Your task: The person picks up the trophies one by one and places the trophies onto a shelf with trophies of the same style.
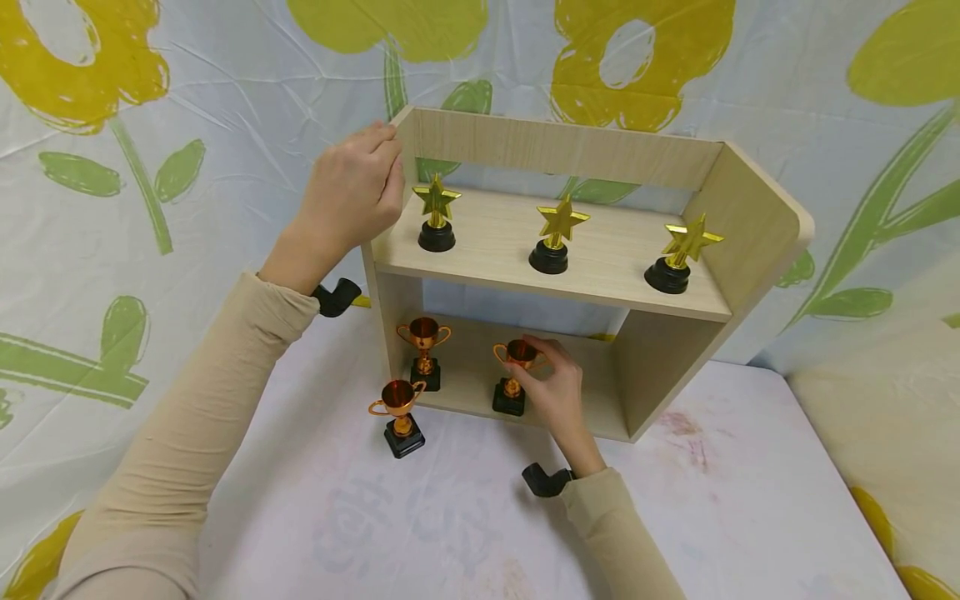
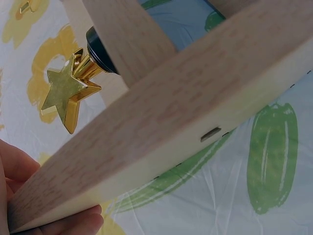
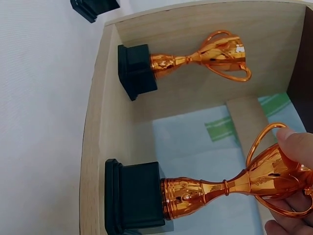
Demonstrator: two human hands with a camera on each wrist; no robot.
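My left hand grips the top of the left side panel of a pale wooden shelf unit; in the left wrist view thumb and fingers lie on either side of the board. My right hand holds a copper-coloured trophy cup by its bowl, between thumb and fingers. This cup is upright on the lower shelf near the front edge, its black square base over the board. A second copper cup stands to its left on the same shelf.
A third copper cup stands on the white tabletop before the unit's left front corner. On the upper shelf are three gold star trophies, the left, middle and right. A flower-printed cloth hangs behind.
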